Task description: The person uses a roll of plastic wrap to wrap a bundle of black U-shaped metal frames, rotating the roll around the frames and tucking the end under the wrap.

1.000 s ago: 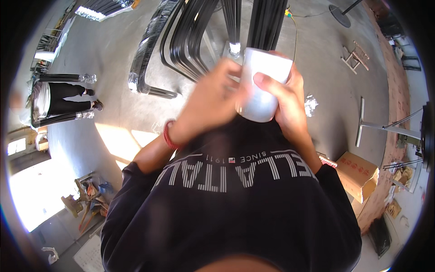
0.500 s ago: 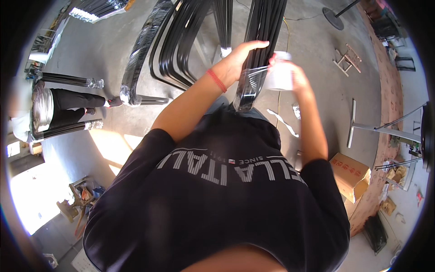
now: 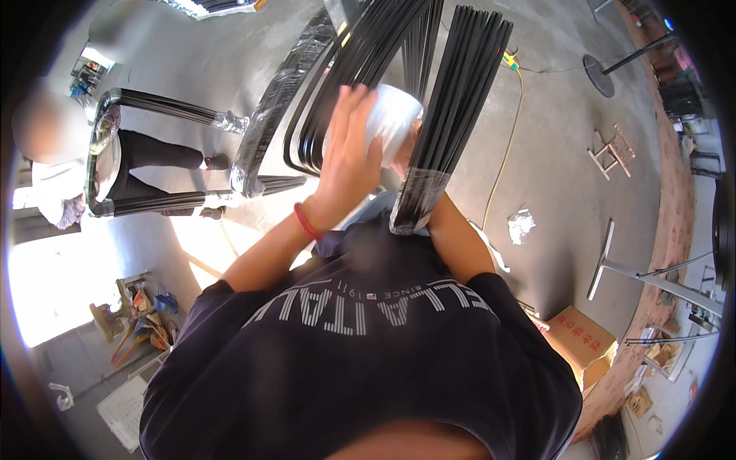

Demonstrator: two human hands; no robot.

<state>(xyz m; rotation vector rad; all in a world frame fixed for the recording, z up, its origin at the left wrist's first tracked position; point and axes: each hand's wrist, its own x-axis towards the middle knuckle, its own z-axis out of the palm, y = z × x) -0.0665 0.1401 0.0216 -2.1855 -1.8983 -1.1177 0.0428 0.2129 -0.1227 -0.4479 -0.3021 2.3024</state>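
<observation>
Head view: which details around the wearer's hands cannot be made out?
Right hand: head view, mostly hidden by the black tube bundle; its grip cannot be told.
Plastic film roll: head view, blurred, partly covered by the left hand.
Bent black tubes: head view, upper parts cut off by the top edge.

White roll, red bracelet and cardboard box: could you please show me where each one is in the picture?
White roll [image 3: 393, 119], head view: on its pale curved side.
Red bracelet [image 3: 307, 222], head view: on the middle of its band.
Cardboard box [image 3: 575, 339], head view: on its brown panel.
</observation>
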